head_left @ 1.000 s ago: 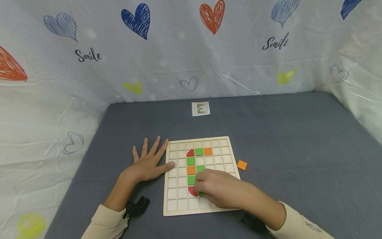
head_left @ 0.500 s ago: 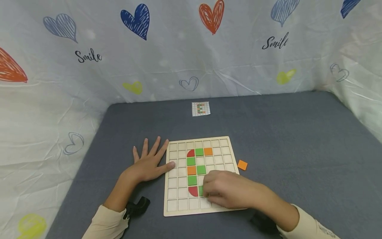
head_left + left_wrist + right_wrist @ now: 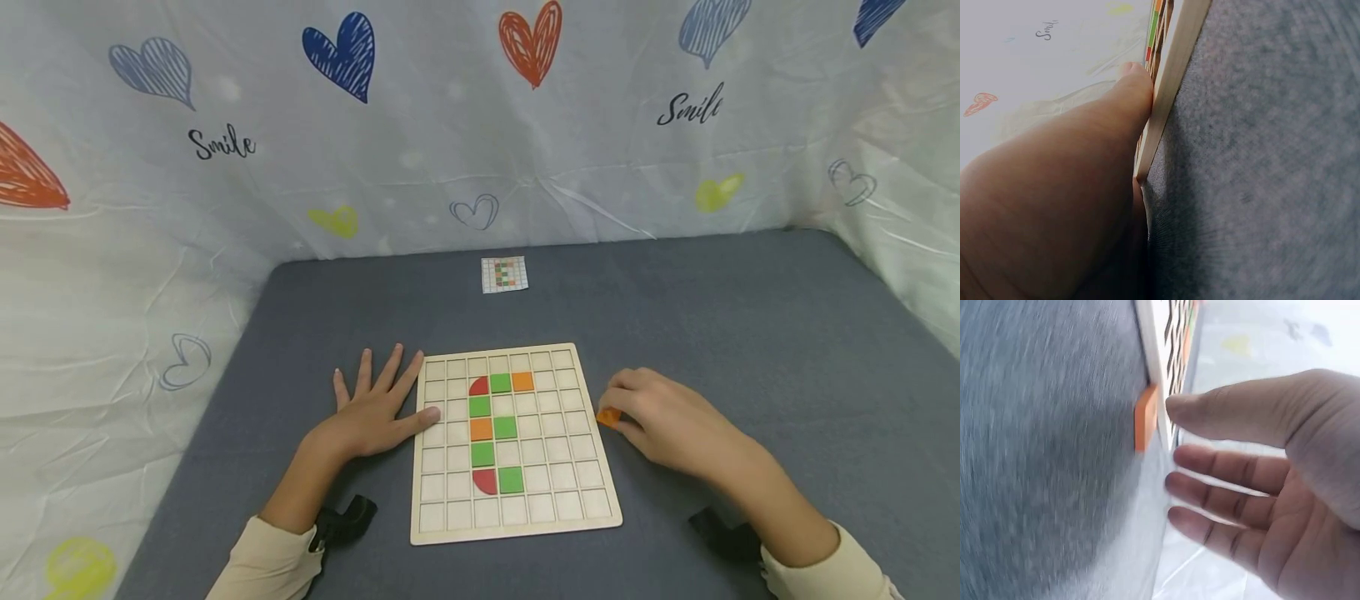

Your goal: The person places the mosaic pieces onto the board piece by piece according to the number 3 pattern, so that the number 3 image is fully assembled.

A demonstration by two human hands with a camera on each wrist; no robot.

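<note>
A wooden grid board (image 3: 555, 503) lies on the table, with red quarter-round, green and orange tiles in some of its cells. My left hand (image 3: 367, 421) is spread at the board's left side, its thumb resting on the board's edge. In the left wrist view the thumb (image 3: 1124, 103) presses against the wooden rim. Beside the board's right edge lies a loose orange square tile (image 3: 607, 417). My right hand (image 3: 667, 417) is over that tile, thumb and fingers apart around it. The right wrist view shows the orange tile (image 3: 1146, 419) just beyond the thumb tip, not gripped.
A small printed card (image 3: 505, 274) with a coloured grid pattern lies toward the back of the grey-covered table (image 3: 720, 317). Behind and at the sides hangs a white curtain (image 3: 420, 133) with hearts. Black straps are on both wrists.
My right hand has left the green tile in the board's lower part and moved right to the loose orange tile. The green tile stays in its cell. My left hand has not moved.
</note>
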